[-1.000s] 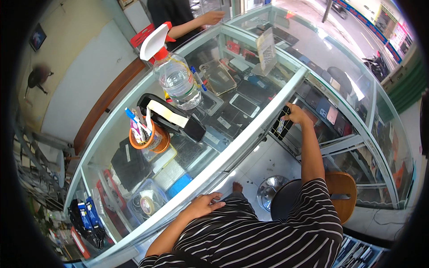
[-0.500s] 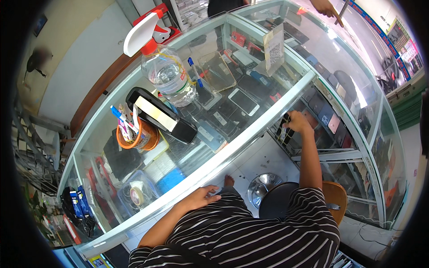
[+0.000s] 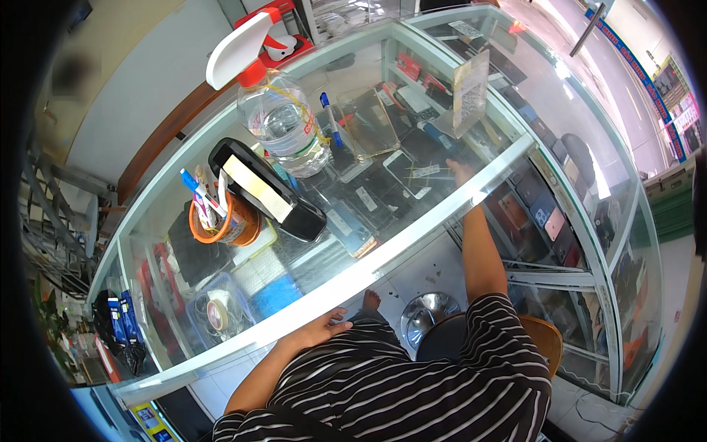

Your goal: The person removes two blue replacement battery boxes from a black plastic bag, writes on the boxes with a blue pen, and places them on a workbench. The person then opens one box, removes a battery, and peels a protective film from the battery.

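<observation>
My right hand (image 3: 461, 175) reaches inside the glass display counter (image 3: 412, 230) and shows through its top pane. Its fingers are closed at the edge of a dark flat piece with a white label (image 3: 427, 172), partly over a white-framed phone (image 3: 398, 174). Glare on the glass blurs the fingertips. Beside them lie a clear phone case (image 3: 368, 121) and several dark phones or panels. My left hand (image 3: 321, 329) rests on my lap at the counter's near edge, fingers loosely stretched, holding nothing.
On the glass top stand a spray bottle (image 3: 283, 125), a black case with a yellowish strip (image 3: 266, 190), an orange pen cup (image 3: 239, 222) and an upright card stand (image 3: 470, 94). More phones (image 3: 545, 214) fill the right-hand case. A round metal base (image 3: 429, 313) is on the floor.
My right hand has moved left and forward, under the glass, bringing the dark labelled piece over the white-framed phone. Another person's pointing hand has left the top right. My left hand stays put.
</observation>
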Available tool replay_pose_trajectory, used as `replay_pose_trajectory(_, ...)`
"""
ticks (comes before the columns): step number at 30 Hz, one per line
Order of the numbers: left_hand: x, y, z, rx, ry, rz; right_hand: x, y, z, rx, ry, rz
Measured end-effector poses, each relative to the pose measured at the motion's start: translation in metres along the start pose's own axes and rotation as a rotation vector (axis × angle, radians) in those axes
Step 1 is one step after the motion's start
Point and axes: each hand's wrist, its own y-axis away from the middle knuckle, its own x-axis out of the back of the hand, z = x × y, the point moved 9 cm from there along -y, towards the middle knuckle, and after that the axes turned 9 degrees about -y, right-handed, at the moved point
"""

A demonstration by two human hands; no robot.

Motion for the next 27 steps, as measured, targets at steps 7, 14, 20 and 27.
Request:
replay_pose_trajectory(7, 0.001, 0.0, -0.002, 0.009, 0.021, 0.002, -0.046, -0.014, 0.053, 0.476, 0.059, -0.772)
replay_pose_trajectory(14, -0.006, 0.0, -0.012, 0.04, 0.079, 0.006, -0.031, 0.046, -0.054, 0.65, 0.26, -0.695)
replay_pose_trajectory(20, -0.007, -0.004, -0.018, 0.048, 0.136, 0.012, 0.057, 0.099, -0.028, 0.08, -0.907, -0.175)
replay_pose_trajectory(27, -0.001, -0.004, 0.012, -0.042, 0.01, -0.009, 0.05, 0.115, -0.03, 0.289, -0.249, -0.243)
